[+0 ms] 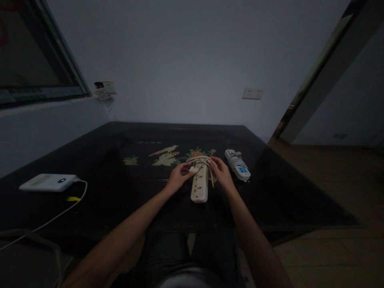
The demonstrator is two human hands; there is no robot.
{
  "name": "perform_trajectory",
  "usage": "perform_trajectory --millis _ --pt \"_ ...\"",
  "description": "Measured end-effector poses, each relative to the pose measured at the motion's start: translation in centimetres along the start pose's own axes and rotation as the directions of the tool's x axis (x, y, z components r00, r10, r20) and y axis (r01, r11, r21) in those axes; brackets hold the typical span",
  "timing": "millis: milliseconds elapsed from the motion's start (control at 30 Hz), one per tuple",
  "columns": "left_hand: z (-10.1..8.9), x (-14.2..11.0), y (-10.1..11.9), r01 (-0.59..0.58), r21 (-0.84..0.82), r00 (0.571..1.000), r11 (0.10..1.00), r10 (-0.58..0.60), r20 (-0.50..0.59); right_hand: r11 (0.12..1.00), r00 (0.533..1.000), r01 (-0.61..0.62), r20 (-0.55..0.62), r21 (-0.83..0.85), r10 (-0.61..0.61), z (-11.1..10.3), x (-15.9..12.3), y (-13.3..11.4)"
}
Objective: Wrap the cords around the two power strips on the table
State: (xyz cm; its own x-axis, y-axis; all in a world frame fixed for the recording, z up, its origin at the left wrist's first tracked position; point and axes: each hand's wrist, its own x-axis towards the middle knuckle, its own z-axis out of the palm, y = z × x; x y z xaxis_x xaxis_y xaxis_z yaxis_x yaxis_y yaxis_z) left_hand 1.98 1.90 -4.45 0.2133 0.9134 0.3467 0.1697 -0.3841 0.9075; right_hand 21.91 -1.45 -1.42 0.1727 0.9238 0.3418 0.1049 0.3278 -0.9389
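A white power strip (200, 187) lies on the dark table in front of me, its sockets facing up. Its pale cord (204, 159) is looped in a loose bundle over the far end. On the left side of the strip, my left hand (179, 176) is closed, pinching a white piece of the cord that looks like its plug (193, 170). My right hand (221, 173) is closed on the cord loops at the strip's right side. The fingertips of both hands are partly hidden by the cord.
Right of my hands lies a second power strip (241, 171), its cord wrapped round it. A white power bank (49, 182) with a cable (84, 188) sits at the left of the dark table (120, 212). Wall sockets (253, 93) are beyond the table's back edge.
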Motion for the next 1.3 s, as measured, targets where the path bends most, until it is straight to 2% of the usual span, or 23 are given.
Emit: perform_trajectory --millis 67,133,367,533,733,933,1100,1200,1300 --pt "0.1 0.2 -0.3 0.150 -0.103 0.989 0.983 -0.149 0.011 1.000 1.000 0.002 -0.009 0.008 -0.002 0.0 0.0 0.1" --pt "0.1 0.4 -0.3 0.245 -0.143 0.970 0.959 -0.241 0.039 1.000 1.000 -0.003 -0.027 0.030 0.004 0.1 0.0 0.1" --pt "0.2 0.4 0.4 0.310 -0.168 0.951 0.936 -0.302 0.073 0.997 0.997 -0.045 -0.062 0.069 0.049 0.1 -0.1 -0.1" --pt "0.5 0.6 0.2 0.277 -0.241 0.960 0.930 -0.276 0.038 1.000 0.999 -0.028 -0.047 -0.002 0.028 -0.1 -0.3 -0.7" --pt "0.7 0.7 0.1 0.116 -0.275 0.986 0.954 -0.145 -0.086 0.999 0.999 -0.016 -0.040 -0.045 0.014 0.1 -0.5 -1.2" --pt "1.2 0.5 0.1 0.079 -0.287 0.979 0.955 -0.128 -0.157 0.992 0.999 -0.017 -0.038 -0.126 0.013 0.5 -0.8 -1.6" --pt "1.3 0.3 0.2 0.050 -0.265 0.978 0.963 -0.101 -0.181 0.997 1.000 -0.021 -0.015 -0.073 0.020 0.4 -0.7 -1.4" --pt "1.3 0.2 0.4 0.067 -0.258 0.984 0.964 -0.107 -0.144 0.998 0.997 -0.054 0.058 -0.025 0.056 0.1 0.1 -1.2" --pt "1.2 0.1 0.4 0.083 -0.280 0.989 0.956 -0.113 -0.094 0.990 0.973 -0.050 0.219 -0.135 0.079 -0.4 1.6 -1.6"
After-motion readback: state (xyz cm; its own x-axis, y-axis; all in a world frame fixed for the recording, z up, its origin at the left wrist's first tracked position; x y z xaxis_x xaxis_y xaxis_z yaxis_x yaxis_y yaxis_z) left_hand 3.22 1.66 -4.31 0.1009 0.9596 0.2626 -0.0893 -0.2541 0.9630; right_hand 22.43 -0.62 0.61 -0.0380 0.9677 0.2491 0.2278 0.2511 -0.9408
